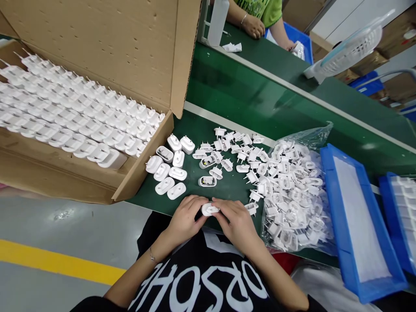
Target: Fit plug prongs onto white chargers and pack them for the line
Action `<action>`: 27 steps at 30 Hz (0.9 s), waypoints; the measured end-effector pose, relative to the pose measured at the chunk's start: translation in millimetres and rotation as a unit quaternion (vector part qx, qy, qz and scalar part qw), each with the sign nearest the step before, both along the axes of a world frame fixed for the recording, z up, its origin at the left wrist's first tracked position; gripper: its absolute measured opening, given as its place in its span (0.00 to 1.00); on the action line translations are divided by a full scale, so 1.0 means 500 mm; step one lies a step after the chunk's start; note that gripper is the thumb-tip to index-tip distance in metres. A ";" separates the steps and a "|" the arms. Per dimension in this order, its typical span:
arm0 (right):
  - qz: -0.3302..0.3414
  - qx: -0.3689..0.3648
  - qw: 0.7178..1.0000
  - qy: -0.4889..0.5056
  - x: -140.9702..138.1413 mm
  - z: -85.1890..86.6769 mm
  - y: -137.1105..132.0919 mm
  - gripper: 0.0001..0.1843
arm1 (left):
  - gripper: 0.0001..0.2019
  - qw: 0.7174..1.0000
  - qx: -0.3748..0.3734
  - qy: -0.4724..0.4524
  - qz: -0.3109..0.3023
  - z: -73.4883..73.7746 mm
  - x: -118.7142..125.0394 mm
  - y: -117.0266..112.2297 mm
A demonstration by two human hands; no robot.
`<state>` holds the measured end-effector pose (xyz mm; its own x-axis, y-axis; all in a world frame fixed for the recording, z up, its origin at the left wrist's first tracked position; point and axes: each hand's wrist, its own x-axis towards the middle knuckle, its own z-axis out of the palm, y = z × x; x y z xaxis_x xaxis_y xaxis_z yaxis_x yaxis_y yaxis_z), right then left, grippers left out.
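My left hand and my right hand meet at the near edge of the green table, fingers closed on one white charger shell held between them. Just beyond lie several assembled white charger bodies in a loose group. Loose white plug caps with pins are scattered to the right of them. A clear plastic bag heaped with more plug caps lies right of my right hand.
A large open cardboard box at the left holds rows of finished white chargers. Blue trays stand at the right. Across the green conveyor belt, another person's hands work near a white fan.
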<state>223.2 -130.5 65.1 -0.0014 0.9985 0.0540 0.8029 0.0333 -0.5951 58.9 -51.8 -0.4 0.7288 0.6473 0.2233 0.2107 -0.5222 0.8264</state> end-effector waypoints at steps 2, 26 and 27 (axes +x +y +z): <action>0.022 -0.021 1.000 0.009 0.011 0.003 0.003 0.10 | 0.17 1.000 -0.010 -0.017 -0.012 0.004 -0.004 0.000; 0.050 -0.011 0.992 0.120 0.099 0.032 0.123 0.23 | 0.12 0.895 0.327 0.018 0.303 -0.034 -0.075 -0.015; 0.028 0.019 0.995 0.090 0.128 0.039 0.179 0.21 | 0.13 0.878 0.340 0.025 0.336 -0.038 -0.073 -0.008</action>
